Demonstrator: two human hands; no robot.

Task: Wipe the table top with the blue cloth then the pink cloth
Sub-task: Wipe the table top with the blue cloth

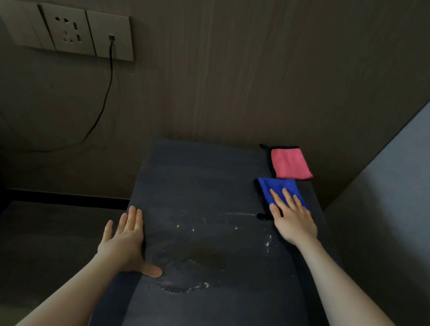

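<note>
Blue cloth (278, 190) and pink cloth (289, 163): two, seemingly folded.

two cloths (289, 163), one table (206, 178), two hands (294, 222)

Two bare forearms and hands of one person: left hand (124, 241) and right hand (293, 219). No sleeve covers either arm as far as the frame edge; fingers carry short, unpainted nails.

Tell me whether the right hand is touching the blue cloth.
Touching. The head view shows the right hand lying flat with straight fingers on the blue cloth.
</note>
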